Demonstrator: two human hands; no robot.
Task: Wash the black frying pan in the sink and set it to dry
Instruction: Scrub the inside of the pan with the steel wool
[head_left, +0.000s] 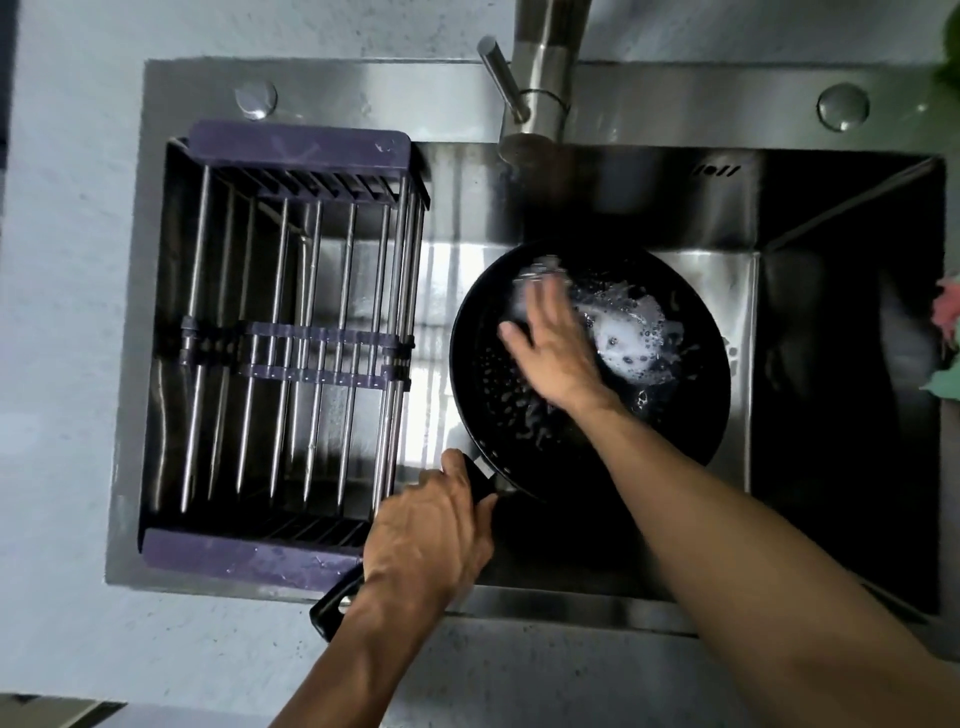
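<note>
The black frying pan (670, 415) sits in the steel sink (597, 208), under the tap. Water and white foam lie on its inner surface at the upper right. My left hand (431, 530) grips the pan's black handle, whose end sticks out below my wrist over the sink's front edge. My right hand (550, 343) lies flat inside the pan with its fingers straight and spread, blurred at the fingertips, touching the wet bottom.
A purple and steel drying rack (291, 343) hangs in the sink's left half, with nothing in it. The steel tap (540, 104) rises at the back centre. A deeper dark basin part (841, 389) lies to the right. Coloured cloth-like items (948, 332) show at the right edge.
</note>
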